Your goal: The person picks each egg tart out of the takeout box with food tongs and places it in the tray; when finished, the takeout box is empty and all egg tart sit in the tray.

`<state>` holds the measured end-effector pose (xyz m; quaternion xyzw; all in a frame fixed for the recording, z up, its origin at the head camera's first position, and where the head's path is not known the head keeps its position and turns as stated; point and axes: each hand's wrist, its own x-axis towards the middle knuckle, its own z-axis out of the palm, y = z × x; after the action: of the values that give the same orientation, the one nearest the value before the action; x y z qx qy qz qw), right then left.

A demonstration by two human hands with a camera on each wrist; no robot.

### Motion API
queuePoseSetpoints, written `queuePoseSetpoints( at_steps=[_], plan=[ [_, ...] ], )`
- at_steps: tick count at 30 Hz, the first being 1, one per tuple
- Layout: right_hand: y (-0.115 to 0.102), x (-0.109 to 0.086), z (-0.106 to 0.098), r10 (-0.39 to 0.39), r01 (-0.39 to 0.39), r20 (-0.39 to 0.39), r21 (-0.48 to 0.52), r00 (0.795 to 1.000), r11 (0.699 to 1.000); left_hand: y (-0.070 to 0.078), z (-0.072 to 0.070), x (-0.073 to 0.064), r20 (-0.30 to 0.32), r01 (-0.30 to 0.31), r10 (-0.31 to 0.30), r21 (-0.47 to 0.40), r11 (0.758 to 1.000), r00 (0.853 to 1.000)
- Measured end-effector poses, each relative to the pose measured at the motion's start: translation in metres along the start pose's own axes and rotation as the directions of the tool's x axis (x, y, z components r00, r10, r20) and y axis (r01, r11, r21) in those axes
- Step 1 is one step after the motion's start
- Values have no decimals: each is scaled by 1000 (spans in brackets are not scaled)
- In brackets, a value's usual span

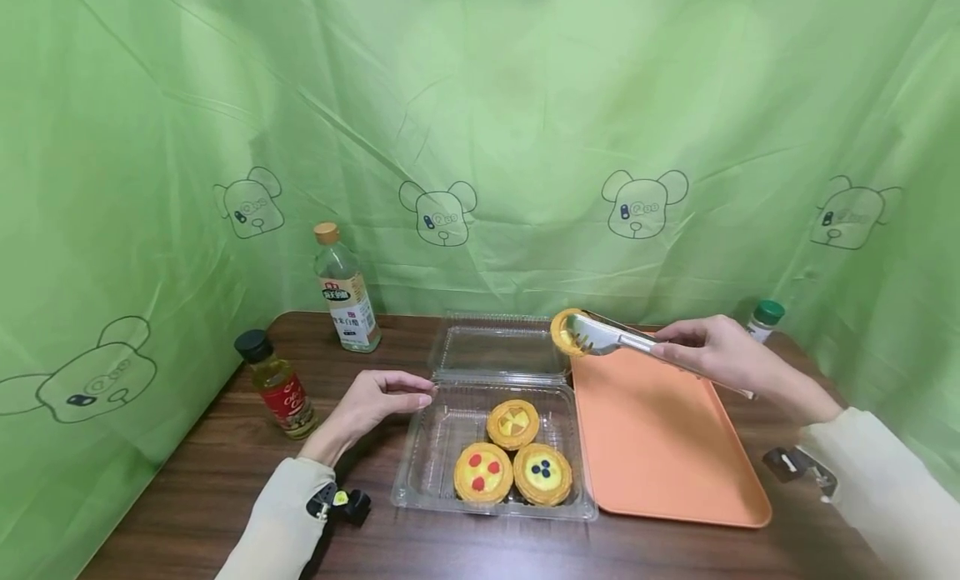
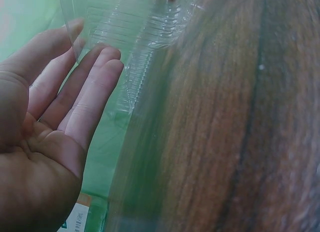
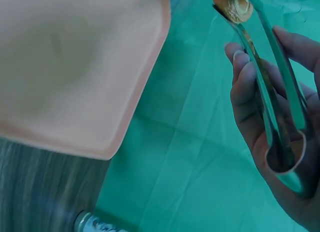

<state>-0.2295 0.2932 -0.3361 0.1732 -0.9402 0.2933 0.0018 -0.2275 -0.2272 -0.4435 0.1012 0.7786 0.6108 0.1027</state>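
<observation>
Silver tongs (image 1: 636,341) point lengthwise leftward, tart (image 1: 559,332) at tip, right hand (image 1: 722,352) gripping them, left hand (image 1: 372,405) pinching the container (image 1: 438,447).

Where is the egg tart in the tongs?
In the head view, the egg tart is right of centre, in the metal tongs in the right hand, near the far left corner of the orange tray.

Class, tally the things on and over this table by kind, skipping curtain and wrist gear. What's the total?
Tarts: 4 (red-topped tart, blue-topped tart, yellow-topped tart, raised tart)
Bottles: 2 (orange-capped bottle, black-capped bottle)
Green-capped container: 1
Clear box: 1
Tray: 1
Tongs: 1
Total: 10
</observation>
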Motion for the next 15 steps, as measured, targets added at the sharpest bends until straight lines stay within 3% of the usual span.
queuePoseSetpoints(
  at_steps=[8, 15],
  plan=[
    [26, 6, -3, 58, -59, -20, -32, 998, 998, 1, -1, 0, 4, -8, 8, -5, 1000, 1000],
    [38, 13, 0, 112, -111, 27, -32, 993, 993, 1, -1, 0, 2, -5, 5, -10, 1000, 1000]
  ],
)
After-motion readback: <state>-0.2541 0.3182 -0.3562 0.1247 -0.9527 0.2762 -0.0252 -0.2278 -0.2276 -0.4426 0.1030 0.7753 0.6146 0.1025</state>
